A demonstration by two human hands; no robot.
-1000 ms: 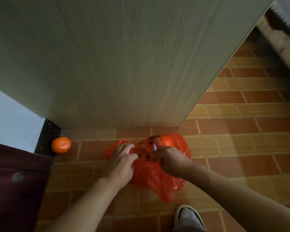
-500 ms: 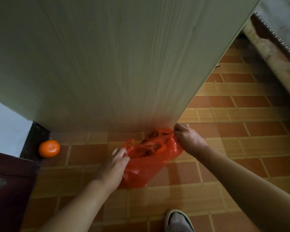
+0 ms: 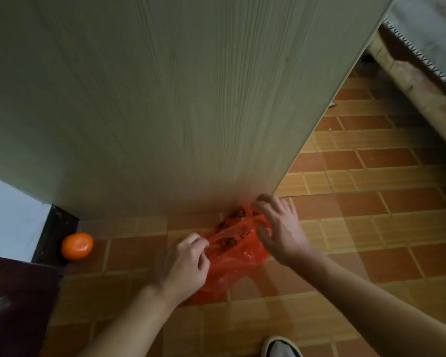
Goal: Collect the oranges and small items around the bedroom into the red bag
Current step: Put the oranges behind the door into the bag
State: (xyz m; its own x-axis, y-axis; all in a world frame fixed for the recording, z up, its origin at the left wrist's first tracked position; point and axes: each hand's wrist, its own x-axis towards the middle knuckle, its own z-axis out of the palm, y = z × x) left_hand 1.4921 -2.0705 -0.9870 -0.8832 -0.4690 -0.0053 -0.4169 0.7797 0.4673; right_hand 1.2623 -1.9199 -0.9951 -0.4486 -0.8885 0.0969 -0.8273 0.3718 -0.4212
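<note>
The red plastic bag [image 3: 232, 256], printed with black marks, lies crumpled on the tiled floor at the foot of the wooden door. My left hand [image 3: 186, 266] pinches the bag's left edge with curled fingers. My right hand [image 3: 278, 228] hovers over the bag's right side, blurred, its fingers spread and loosely bent; whether it touches the plastic is unclear. One orange [image 3: 76, 246] sits on the floor to the left, in the dark corner by the white wall. What the bag holds is hidden.
A pale wooden door [image 3: 178, 99] fills the upper view and stands right behind the bag. Dark red furniture [image 3: 13, 305] is at the lower left. A bed edge [image 3: 417, 81] runs along the upper right. My shoe [image 3: 281, 347] is at the bottom.
My right hand let go of the bag's far right corner and moved over its right side with fingers spread. My left hand closed on the left edge. The view shifted slightly.
</note>
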